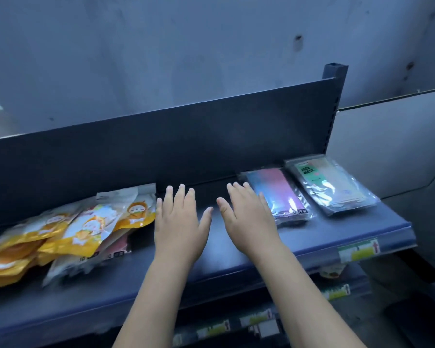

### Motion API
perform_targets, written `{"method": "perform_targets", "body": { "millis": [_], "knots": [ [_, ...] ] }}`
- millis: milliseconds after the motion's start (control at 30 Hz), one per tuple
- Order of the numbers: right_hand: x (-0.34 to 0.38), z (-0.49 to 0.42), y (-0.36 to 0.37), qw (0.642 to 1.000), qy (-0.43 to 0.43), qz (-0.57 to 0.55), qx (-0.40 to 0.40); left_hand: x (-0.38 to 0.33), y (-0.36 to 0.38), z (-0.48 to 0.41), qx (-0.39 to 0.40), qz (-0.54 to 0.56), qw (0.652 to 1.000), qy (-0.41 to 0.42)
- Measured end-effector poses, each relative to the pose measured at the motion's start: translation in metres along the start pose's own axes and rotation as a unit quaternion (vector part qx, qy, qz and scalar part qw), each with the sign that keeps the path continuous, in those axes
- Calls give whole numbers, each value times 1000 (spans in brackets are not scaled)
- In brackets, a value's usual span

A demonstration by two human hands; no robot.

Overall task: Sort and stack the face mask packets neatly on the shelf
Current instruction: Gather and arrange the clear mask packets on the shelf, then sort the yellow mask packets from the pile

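Note:
A loose heap of yellow cartoon face mask packets (60,232) lies on the left of the dark blue shelf (211,270), with a pink packet (118,247) partly under it. On the right lie a blue-pink gradient packet (279,194) and, beside it, a clear packet with a green "FACE MASK" label (329,184). My left hand (178,222) and my right hand (249,217) hover palm down over the bare middle of the shelf, fingers straight and spread, holding nothing. The right hand's fingers lie close to the gradient packet's left edge.
A dark back panel (186,139) rises behind the shelf, with an upright post (334,96) at its right end. Price labels (357,249) line the shelf's front edge. A lower shelf (337,287) with more labels shows below. A grey wall stands behind.

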State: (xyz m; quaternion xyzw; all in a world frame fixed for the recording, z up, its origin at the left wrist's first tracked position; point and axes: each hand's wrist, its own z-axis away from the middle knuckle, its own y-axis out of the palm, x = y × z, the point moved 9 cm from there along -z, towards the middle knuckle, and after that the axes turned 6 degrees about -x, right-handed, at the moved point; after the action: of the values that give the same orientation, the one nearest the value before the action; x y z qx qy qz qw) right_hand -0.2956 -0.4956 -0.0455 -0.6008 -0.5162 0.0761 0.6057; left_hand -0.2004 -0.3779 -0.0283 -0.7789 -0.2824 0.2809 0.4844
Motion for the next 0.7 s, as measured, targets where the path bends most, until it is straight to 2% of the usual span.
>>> {"method": "perform_targets", "body": {
  "millis": [333,700],
  "knots": [
    [115,3,52,998,6,-53,-31,119,-50,-7,-17,20,1000,-12],
    [212,0,89,994,-79,-75,13,212,-79,4,-25,18,996,-86]
  ]
}}
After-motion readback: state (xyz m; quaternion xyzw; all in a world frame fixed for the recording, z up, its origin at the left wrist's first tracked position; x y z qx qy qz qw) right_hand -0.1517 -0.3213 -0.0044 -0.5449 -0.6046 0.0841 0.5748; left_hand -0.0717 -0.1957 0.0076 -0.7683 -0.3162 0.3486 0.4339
